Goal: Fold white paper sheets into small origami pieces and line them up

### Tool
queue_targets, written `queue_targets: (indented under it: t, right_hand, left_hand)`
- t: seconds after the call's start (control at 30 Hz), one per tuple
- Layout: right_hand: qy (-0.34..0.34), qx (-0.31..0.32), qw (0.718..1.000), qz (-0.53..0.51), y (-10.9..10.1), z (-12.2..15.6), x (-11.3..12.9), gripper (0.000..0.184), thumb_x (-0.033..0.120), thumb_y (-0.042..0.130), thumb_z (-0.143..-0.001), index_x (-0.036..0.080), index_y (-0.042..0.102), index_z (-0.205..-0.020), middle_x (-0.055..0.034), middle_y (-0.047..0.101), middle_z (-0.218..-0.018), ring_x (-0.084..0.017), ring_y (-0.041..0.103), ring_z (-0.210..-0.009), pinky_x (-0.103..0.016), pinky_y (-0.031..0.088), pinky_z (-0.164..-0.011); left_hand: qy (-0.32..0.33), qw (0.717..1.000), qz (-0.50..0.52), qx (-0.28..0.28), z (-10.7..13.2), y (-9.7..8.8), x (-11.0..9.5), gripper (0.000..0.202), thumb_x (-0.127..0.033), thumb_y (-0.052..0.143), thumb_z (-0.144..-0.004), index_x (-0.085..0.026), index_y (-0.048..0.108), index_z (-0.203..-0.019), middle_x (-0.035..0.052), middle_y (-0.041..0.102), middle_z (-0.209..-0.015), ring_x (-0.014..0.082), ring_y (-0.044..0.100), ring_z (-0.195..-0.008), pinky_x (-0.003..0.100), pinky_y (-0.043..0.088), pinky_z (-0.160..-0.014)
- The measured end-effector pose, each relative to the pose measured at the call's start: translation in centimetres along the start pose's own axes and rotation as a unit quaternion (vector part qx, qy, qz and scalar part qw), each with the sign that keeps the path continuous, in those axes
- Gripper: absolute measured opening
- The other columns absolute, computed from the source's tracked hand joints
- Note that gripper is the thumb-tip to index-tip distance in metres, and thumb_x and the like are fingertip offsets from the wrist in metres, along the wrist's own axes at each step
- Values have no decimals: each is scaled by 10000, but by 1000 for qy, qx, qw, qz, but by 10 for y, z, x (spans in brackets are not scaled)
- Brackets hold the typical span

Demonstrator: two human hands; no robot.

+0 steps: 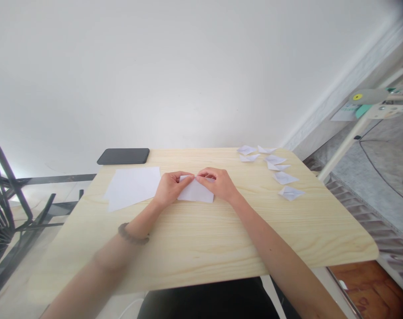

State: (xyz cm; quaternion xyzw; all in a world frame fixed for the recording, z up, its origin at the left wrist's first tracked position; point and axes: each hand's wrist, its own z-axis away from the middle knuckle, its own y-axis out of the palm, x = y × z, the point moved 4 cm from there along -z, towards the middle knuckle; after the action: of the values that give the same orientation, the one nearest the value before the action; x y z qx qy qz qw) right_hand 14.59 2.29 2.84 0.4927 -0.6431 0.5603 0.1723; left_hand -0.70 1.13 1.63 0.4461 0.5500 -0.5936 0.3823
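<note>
A small piece of white paper [196,192] is held between my two hands over the middle of the table. My left hand [172,186] pinches its upper edge from the left, thumb on the near side. From the right, my right hand [217,180] pinches the same edge, and the two thumb tips almost meet at the centre. The fingertips behind the paper are partly hidden. Left of my left hand lie loose white sheets [133,186], overlapping a little. Several folded white paper boats [285,178] rest toward the table's right side.
A black phone [124,156] lies at the table's back left corner. The pale wooden table [201,248] stands against a white wall [194,79]. To the left is a black chair [5,195]. A white metal frame [346,141] rises beyond the right edge.
</note>
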Motion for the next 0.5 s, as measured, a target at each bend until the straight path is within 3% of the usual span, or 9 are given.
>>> queue_targets:
  t: [0.23, 0.5]
  right_hand:
    - [-12, 20, 999, 22, 2, 0, 1, 120, 241, 485, -740, 187, 592, -732, -7, 622, -738, -121, 545, -691, -234, 412, -640]
    - [35, 78, 995, -43, -3, 5, -8, 137, 270, 457, -737, 170, 550, -728, 9, 560, -679, -95, 493, -603, -216, 379, -559]
  left_hand:
    - [18, 999, -47, 9, 2, 2, -3, 376, -478, 555, -692, -149, 687, -816, 24, 628, -619, 123, 502, -502, 191, 313, -402]
    - [-19, 999, 14, 30, -1, -2, 3, 349, -458, 586, -669, -150, 678, -806, 33, 634, -631, 131, 513, -500, 201, 333, -412]
